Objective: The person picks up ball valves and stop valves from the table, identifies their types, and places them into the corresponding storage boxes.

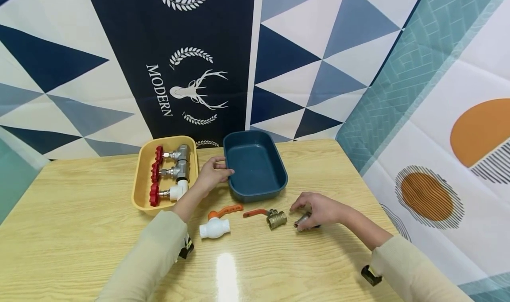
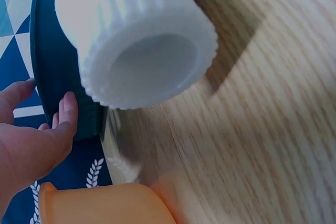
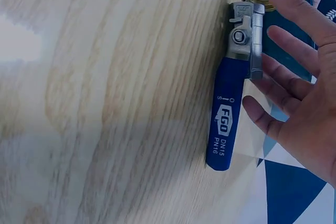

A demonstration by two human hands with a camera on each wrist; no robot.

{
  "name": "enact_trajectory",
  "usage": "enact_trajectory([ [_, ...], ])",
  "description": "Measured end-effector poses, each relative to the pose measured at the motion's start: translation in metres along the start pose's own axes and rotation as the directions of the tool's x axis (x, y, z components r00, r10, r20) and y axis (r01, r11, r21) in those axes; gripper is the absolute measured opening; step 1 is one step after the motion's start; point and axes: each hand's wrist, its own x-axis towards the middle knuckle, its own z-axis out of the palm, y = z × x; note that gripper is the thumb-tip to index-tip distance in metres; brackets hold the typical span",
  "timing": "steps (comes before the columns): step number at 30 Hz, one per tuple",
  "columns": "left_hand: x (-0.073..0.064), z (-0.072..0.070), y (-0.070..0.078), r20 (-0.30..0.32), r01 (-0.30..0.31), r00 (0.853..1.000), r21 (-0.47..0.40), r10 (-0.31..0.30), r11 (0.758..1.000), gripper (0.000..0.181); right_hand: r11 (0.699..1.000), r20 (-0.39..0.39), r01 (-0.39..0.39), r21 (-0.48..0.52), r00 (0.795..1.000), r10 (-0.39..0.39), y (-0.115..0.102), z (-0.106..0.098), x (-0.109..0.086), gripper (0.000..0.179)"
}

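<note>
My left hand (image 1: 213, 176) is at the left side of a dark blue plastic bin (image 1: 280, 171), its fingers relaxed against the outer wall and its thumb at the rim. In the left wrist view, those fingers (image 2: 65, 114) overlap the bin's side. My right hand (image 1: 320, 210) reaches over a small silver ball valve (image 3: 242, 35) with a blue lever handle, its fingers spread around the valve body without closing. Left of it lies a brass ball valve (image 1: 276, 220) with a red-orange lever. Further left is a white plastic ball valve (image 1: 215, 228) with an orange handle.
A yellow bin (image 1: 137, 191) stands left of the blue one, holding several valves with red wheel handles (image 1: 154, 195). Both bins stand near the patterned back wall (image 1: 223, 49) on the wooden table (image 1: 79, 231). Another patterned cloth (image 1: 434, 160) hangs along the right.
</note>
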Motion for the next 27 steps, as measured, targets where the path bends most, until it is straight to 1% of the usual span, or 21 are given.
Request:
enact_trajectory([
  [7, 0.0005, 0.0007, 0.001, 0.001, -0.008, 1.0, -0.002, 0.008, 1.0, 0.062, 0.999, 0.039, 0.044, -0.008, 0.998, -0.044, 0.0036, 0.0034, -0.0026, 0.043],
  [13, -0.0005, 0.0011, 0.001, -0.003, -0.004, 1.0, -0.009, 0.004, 1.0, 0.063, 0.998, 0.051, 0.062, -0.032, 0.997, -0.061, 0.0036, 0.0053, -0.0046, 0.042],
  [21, -0.0009, 0.0003, 0.0016, 0.003, -0.017, 1.0, -0.022, 0.017, 1.0, 0.064, 0.992, 0.06, 0.106, -0.072, 0.993, -0.102, 0.0061, 0.005, -0.0055, 0.039],
  [27, -0.0003, 0.0015, 0.0007, 0.012, -0.007, 1.0, -0.062, 0.008, 0.998, 0.064, 0.998, 0.069, 0.051, -0.034, 0.996, -0.049, 0.0066, 0.0056, -0.0055, 0.029],
])
